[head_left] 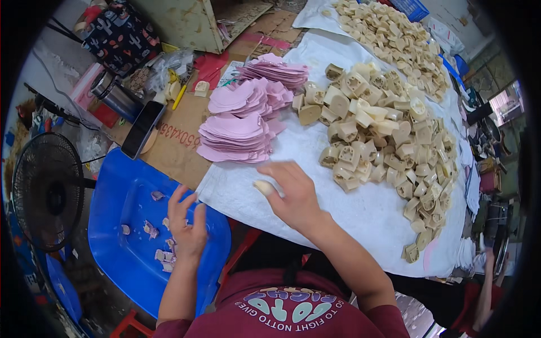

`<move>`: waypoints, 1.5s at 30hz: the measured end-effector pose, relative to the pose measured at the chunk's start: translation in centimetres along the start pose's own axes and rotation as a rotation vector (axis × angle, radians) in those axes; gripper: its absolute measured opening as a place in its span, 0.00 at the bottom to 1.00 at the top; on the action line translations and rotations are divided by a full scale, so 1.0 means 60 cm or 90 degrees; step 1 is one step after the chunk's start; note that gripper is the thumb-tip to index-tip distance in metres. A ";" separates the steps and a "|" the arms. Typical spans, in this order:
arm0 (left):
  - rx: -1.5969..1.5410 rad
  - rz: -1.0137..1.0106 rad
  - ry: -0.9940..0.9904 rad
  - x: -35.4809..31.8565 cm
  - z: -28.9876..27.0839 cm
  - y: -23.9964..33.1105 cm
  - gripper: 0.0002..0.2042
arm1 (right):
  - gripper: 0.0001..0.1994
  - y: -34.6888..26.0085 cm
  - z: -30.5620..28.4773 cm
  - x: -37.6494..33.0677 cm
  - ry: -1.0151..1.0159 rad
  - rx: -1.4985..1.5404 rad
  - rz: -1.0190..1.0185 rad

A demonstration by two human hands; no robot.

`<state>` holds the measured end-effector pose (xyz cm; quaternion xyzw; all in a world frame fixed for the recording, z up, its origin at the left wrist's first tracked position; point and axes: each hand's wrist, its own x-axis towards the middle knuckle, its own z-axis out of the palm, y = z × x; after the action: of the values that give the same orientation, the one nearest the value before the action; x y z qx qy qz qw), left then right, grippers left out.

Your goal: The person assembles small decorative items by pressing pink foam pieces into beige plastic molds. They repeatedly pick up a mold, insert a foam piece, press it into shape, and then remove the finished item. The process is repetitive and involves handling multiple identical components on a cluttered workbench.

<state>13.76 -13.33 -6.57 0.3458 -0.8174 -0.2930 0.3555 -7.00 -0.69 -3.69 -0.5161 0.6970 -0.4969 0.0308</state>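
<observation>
From the head view, the right hand (293, 194) lies palm-down on the white cloth sheet (360, 217), fingers spread and reaching to the person's left, with a small cream-coloured rounded block (263, 187) pinched at its fingertips. Just beyond those fingertips, further from the body and a little to the left, sits the stack of flat pink heart-shaped pads (239, 135). Its layers lie flat, their broad faces up. The big heap of cream moulded blocks (389, 141) lies ahead and to the right of this hand, close by.

The left hand (187, 225) hangs over the blue plastic tray (121, 197), fingers loosely apart and holding nothing that I can make out. Small pink and cream scraps (163, 253) lie just under and beside it. This hand is well apart from the pink stack, with the tray rim and cloth edge between, so the right hand is the nearer one.
</observation>
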 end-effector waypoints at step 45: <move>-0.142 0.376 -0.276 -0.073 0.200 0.196 0.19 | 0.16 0.000 -0.193 -0.199 0.204 -0.211 0.055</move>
<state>2.38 -0.24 -6.59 -0.0153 -0.9011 -0.3318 0.2786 -7.84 15.92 -3.46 -0.3983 0.7866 -0.4492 -0.1440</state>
